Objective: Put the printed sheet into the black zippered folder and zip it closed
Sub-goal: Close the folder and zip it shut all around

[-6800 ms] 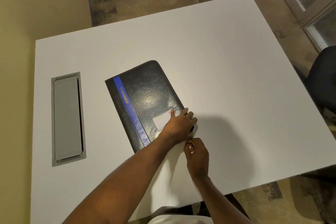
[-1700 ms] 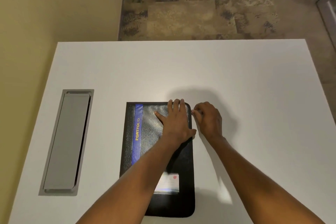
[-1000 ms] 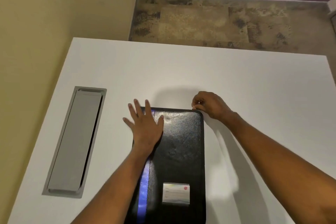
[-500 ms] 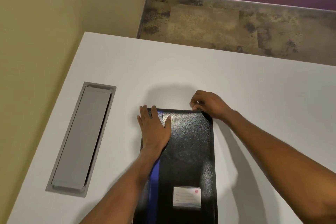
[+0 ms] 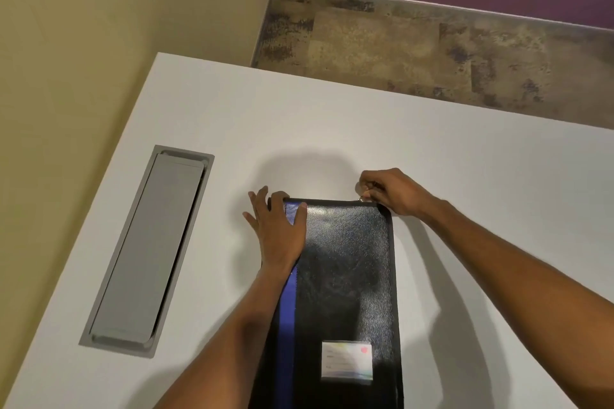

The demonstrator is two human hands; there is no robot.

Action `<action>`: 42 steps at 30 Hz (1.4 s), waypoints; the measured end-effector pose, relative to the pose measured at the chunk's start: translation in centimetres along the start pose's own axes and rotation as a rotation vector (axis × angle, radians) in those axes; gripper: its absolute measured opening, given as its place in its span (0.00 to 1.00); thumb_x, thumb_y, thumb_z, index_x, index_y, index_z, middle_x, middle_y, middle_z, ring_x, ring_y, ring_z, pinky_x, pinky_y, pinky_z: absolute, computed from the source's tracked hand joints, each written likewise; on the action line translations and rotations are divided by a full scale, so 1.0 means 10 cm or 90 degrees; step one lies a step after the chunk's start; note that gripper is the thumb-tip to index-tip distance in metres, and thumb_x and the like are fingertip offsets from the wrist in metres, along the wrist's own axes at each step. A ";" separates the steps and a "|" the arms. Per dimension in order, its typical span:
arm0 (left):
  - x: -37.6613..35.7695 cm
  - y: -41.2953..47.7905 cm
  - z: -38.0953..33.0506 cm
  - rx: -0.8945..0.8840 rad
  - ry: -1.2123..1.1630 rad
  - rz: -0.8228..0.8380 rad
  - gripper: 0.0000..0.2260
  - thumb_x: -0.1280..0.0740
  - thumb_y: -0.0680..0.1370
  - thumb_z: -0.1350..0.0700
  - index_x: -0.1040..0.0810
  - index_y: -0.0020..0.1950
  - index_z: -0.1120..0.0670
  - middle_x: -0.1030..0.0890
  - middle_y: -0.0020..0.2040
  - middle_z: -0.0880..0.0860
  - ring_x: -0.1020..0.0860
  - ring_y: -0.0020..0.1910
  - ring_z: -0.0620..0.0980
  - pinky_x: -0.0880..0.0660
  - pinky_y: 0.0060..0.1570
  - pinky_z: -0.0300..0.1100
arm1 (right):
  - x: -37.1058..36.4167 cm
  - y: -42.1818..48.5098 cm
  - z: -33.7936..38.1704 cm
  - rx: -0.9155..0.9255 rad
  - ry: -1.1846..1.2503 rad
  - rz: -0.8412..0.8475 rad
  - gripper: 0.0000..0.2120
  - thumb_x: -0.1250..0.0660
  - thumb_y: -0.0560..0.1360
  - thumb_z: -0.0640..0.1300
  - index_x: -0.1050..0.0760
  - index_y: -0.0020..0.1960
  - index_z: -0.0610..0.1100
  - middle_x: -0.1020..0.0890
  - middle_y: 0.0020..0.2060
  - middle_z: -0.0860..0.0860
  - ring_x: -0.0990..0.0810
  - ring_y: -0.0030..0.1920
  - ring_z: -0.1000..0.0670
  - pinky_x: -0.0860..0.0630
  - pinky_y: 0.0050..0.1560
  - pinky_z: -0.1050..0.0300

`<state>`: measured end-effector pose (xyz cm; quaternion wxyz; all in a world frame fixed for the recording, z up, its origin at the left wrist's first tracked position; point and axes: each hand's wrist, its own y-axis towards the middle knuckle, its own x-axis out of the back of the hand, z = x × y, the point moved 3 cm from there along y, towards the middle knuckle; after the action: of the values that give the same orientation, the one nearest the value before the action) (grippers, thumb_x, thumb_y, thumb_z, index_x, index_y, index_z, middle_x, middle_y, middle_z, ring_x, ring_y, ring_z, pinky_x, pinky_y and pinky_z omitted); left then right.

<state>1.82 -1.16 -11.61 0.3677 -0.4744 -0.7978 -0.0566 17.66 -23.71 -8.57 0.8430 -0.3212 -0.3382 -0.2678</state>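
Currently L hand [image 5: 279, 229] flat on black folder [image 5: 349, 276]; R hand [image 5: 388, 191] pinches zip pull [image 5: 361, 198].

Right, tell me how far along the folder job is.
Done: the black folder lies closed, no sheet in sight, presumably inside. In hand: the left hand presses its far left corner; the right hand pinches the zipper pull on the far edge. Left: zipping the rest of that edge.

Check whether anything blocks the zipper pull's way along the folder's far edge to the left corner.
Mostly clear. The right hand pinches the zipper pull; only the left hand, flat on the folder's far-left corner, lies near the track's end.
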 end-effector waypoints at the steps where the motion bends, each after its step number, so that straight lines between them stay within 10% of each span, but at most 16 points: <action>1: -0.01 0.00 0.00 -0.007 0.006 0.001 0.14 0.33 0.81 0.46 0.26 0.64 0.48 0.39 0.80 0.53 0.54 0.85 0.56 0.60 0.81 0.61 | 0.00 -0.02 0.00 0.005 0.008 0.002 0.13 0.32 0.78 0.38 0.28 0.43 0.55 0.16 0.41 0.52 0.17 0.46 0.46 0.22 0.47 0.51; 11: 0.02 0.02 0.01 -0.047 0.030 0.073 0.17 0.34 0.82 0.46 0.28 0.69 0.50 0.41 0.82 0.53 0.56 0.85 0.57 0.61 0.81 0.62 | -0.29 0.36 0.56 0.065 0.106 -0.018 0.05 0.27 0.77 0.38 0.22 0.46 0.45 0.19 0.40 0.59 0.23 0.41 0.65 0.31 0.43 0.73; 17: 0.07 -0.01 0.04 -0.050 -0.022 0.103 0.33 0.33 0.82 0.52 0.46 0.84 0.52 0.44 0.84 0.51 0.56 0.85 0.49 0.65 0.82 0.53 | -0.45 0.68 1.04 0.087 0.131 0.000 0.03 0.28 0.78 0.40 0.20 0.47 0.46 0.15 0.44 0.51 0.17 0.46 0.47 0.21 0.51 0.50; 25: 0.06 0.01 0.05 -0.046 -0.027 0.109 0.37 0.35 0.83 0.53 0.56 0.85 0.52 0.48 0.86 0.51 0.56 0.85 0.50 0.67 0.81 0.53 | -0.58 0.81 1.32 0.078 0.117 -0.012 0.02 0.28 0.77 0.42 0.20 0.48 0.45 0.16 0.44 0.50 0.19 0.46 0.45 0.20 0.52 0.43; 42: 0.38 -0.66 0.13 -0.137 0.243 0.154 0.35 0.38 0.84 0.47 0.52 0.86 0.52 0.54 0.86 0.54 0.55 0.85 0.55 0.53 0.82 0.61 | -0.76 -0.81 1.12 -0.176 0.055 -0.214 0.35 0.31 0.80 0.52 0.40 0.82 0.47 0.35 0.81 0.48 0.37 0.80 0.47 0.36 0.79 0.46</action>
<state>-5.22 -1.53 -8.42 0.4629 -0.5836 -0.6408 -0.1856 3.00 -19.13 -4.92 0.7483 -0.3606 -0.3105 -0.4621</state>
